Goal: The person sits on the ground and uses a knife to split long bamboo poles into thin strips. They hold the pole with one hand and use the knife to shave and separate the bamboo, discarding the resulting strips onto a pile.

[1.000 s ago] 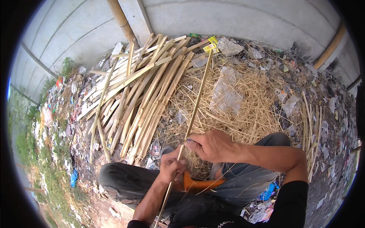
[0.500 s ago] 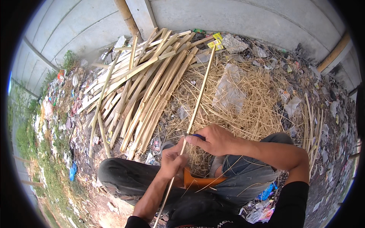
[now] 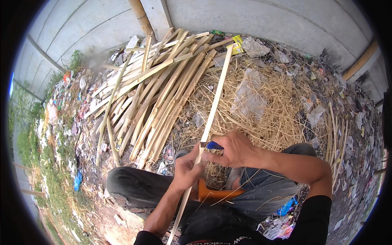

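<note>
A long pale bamboo strip [image 3: 215, 104] slants from the far side down between my hands and past my lap. My left hand [image 3: 187, 168] is closed around it, just below the middle. My right hand [image 3: 233, 149] grips a knife with a blue handle [image 3: 214, 145]. Its short dark blade lies across the strip, a little beyond my left fingers. Below my hands, an orange piece [image 3: 218, 196] rests between my legs; what it is I cannot make out. The strip's wide, light face is turned upward.
A heap of split bamboo strips [image 3: 163, 98] lies ahead to the left. Thin shavings [image 3: 281, 110] cover the ground in front, around a flat pale slab [image 3: 249, 96]. Several slim strips [image 3: 335, 143] lie at the right. Litter surrounds me, and a concrete wall [image 3: 261, 24] stands behind.
The bamboo strip has rolled from its narrow edge to its wide face. My right hand has shifted slightly, showing more of the blue handle. My left hand keeps its hold.
</note>
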A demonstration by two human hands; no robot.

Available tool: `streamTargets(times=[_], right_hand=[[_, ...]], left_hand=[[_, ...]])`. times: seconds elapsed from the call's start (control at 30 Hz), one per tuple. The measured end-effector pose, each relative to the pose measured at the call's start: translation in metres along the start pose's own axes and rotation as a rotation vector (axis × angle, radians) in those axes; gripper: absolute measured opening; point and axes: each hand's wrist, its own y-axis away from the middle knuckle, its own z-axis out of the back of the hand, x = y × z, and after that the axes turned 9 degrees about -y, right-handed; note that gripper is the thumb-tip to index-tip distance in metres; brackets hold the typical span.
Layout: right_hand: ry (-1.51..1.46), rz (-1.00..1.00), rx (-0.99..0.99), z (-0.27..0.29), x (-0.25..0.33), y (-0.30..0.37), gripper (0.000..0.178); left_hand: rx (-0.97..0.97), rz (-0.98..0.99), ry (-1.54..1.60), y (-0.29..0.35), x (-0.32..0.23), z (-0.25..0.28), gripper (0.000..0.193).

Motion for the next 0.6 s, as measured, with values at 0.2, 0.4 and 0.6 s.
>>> streamTargets(times=[0.2, 0.4, 0.6], right_hand=[[-0.152, -0.07, 0.193, -0.005, -0.005, -0.003, 0.067], [-0.23, -0.092, 0.518, 0.007, -0.001, 0.0, 0.064], [0.05, -0.018, -0.137, 0.036, -0.025, -0.013, 0.046]], left_hand=[[-0.014, 0.043, -0.027, 0.002, 0.0, -0.002, 0.061], [-0.058, 0.04, -0.056, -0.001, -0.005, 0.008, 0.063], [-0.092, 0.007, -0.135, -0.002, -0.005, -0.003, 0.067]])
